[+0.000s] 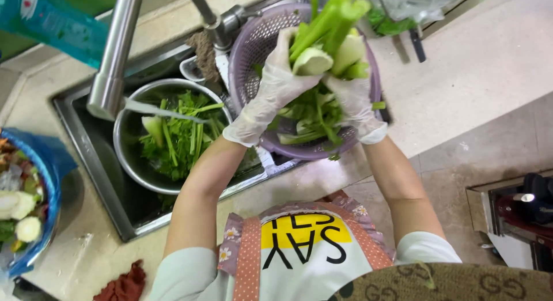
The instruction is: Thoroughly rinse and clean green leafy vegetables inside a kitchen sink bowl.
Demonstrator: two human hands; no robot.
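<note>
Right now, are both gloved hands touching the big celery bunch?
Touching. The head view shows the left hand and the right hand wrapped around the celery bunch above the purple colander.

One purple colander (247, 53), one steel bowl (129, 157), two gloved hands (276, 85).

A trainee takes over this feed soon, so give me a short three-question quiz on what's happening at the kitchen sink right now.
1. What do the left hand and the right hand hold together over the purple colander?
A) a knife
B) celery
C) a sponge
2. True or false: the steel bowl of greens stands on the counter.
3. Fill in: both hands wear thin see-through ___.

Key: 1 B. 2 False, it stands in the sink. 3 gloves.
</note>
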